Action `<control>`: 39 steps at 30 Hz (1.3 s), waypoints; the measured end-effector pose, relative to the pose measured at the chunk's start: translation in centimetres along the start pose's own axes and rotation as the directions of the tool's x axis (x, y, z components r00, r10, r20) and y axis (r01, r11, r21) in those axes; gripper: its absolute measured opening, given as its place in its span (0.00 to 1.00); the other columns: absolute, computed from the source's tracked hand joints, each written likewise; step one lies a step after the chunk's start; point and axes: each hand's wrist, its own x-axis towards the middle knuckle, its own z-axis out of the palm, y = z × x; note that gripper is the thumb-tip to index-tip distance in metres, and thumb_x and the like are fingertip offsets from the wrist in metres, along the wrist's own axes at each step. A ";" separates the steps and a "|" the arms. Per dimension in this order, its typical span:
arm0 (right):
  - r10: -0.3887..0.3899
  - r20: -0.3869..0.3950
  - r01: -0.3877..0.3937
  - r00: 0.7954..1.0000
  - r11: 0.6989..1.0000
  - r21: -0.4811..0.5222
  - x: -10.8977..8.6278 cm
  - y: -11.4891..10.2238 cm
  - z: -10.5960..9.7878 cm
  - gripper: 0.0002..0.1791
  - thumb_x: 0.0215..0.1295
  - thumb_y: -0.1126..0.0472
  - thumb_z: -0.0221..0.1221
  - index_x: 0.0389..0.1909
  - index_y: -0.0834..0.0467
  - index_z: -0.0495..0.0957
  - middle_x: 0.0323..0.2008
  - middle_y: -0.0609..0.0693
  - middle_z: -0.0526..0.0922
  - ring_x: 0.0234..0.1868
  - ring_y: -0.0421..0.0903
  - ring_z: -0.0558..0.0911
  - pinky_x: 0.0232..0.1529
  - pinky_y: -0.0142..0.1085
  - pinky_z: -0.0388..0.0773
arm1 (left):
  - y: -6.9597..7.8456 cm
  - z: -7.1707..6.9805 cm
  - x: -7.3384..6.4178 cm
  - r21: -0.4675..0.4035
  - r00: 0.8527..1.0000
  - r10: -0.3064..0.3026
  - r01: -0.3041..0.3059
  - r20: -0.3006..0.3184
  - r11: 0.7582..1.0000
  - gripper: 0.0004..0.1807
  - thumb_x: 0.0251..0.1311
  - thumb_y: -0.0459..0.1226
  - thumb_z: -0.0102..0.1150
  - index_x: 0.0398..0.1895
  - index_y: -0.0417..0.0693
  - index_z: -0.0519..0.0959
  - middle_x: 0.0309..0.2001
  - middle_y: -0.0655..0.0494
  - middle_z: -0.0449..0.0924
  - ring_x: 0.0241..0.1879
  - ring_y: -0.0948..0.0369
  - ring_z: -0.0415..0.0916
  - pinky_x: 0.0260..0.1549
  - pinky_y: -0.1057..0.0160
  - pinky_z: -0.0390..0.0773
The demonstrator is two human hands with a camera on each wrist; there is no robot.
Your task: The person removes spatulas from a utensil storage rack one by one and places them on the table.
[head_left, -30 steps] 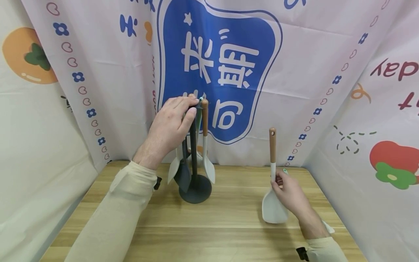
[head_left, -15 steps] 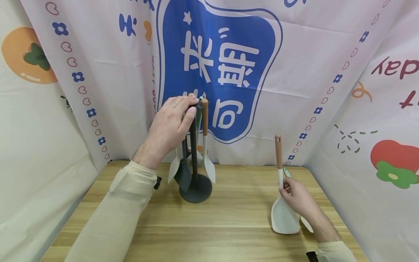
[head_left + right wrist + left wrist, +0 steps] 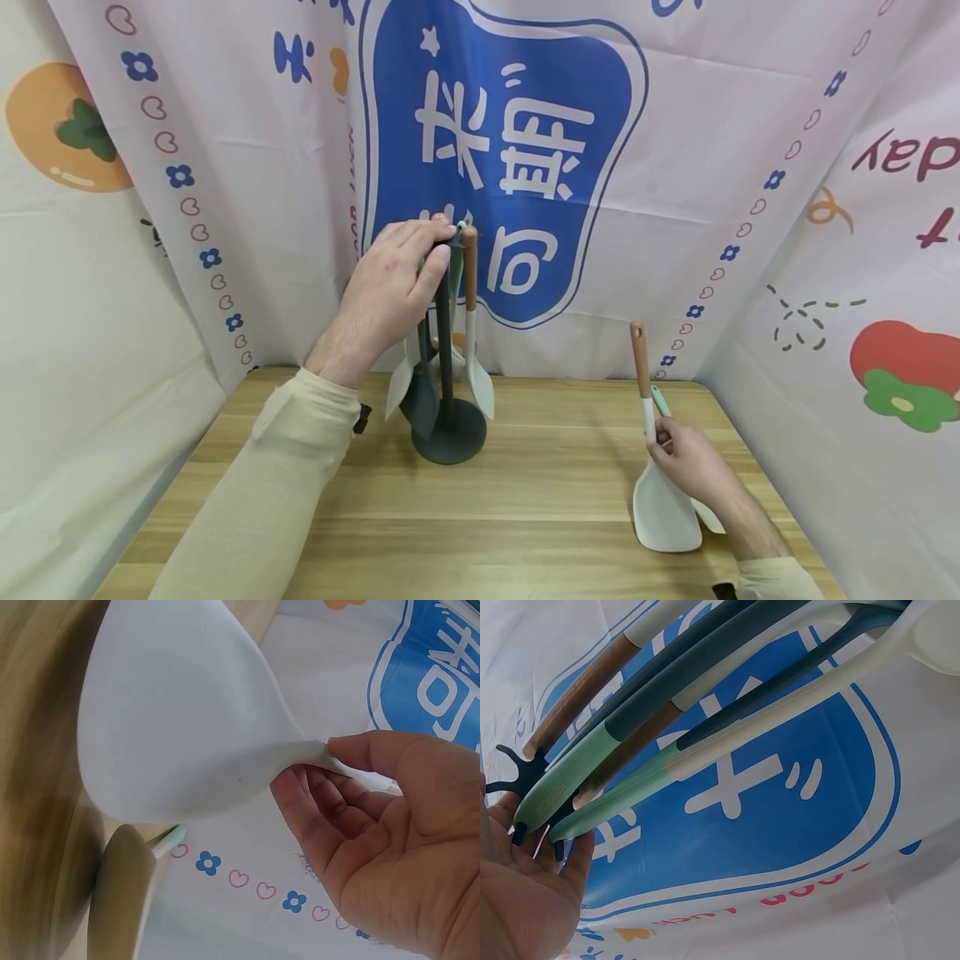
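My left hand (image 3: pixel 393 275) holds the top of a dark utensil rack (image 3: pixel 450 437); its fingers (image 3: pixel 574 862) lie against the hooks in the left wrist view. Several utensils hang there: a white one with a wooden handle (image 3: pixel 470 271), a dark-headed one (image 3: pixel 420 404) and green-handled ones (image 3: pixel 581 772). Over the table's right side, my right hand (image 3: pixel 690 458) pinches the white neck of a spatula (image 3: pixel 666 512) between thumb and fingers. Its wooden handle points up and its broad white blade points down. Whether the blade touches the table I cannot tell.
Behind the right hand lies another utensil with a mint-green handle (image 3: pixel 660 400), partly hidden; its pale head (image 3: pixel 120 892) shows in the right wrist view. A wooden tabletop (image 3: pixel 525 500) lies below. Printed cloth (image 3: pixel 712 125) hangs behind and on both sides.
My right hand has moved right and down toward me with the spatula, uncovering part of the green-handled utensil. My left hand stays on the rack's top.
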 end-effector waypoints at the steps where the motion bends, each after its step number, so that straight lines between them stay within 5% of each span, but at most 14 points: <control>1: 0.003 0.003 -0.003 1.000 1.000 -0.004 0.0 0.1 0.0 0.12 0.84 0.69 0.61 0.57 0.75 0.82 0.47 0.64 0.91 0.51 0.60 0.95 0.50 0.54 0.98 | 0.0 0.0 0.0 0.000 1.000 -0.001 0.001 0.001 1.000 0.30 0.95 0.53 0.41 0.85 0.53 0.79 0.87 0.50 0.78 0.89 0.45 0.70 0.94 0.40 0.66; 39: 0.060 0.061 -0.056 0.996 0.996 -0.068 1.8 2.8 2.0 0.13 0.83 0.68 0.63 0.57 0.75 0.83 0.46 0.64 0.93 0.48 0.56 0.92 0.47 0.50 0.94 | 0.1 0.0 -0.1 0.007 1.000 -0.005 0.005 0.002 1.000 0.30 0.95 0.53 0.41 0.86 0.53 0.78 0.87 0.50 0.77 0.90 0.46 0.69 0.94 0.40 0.66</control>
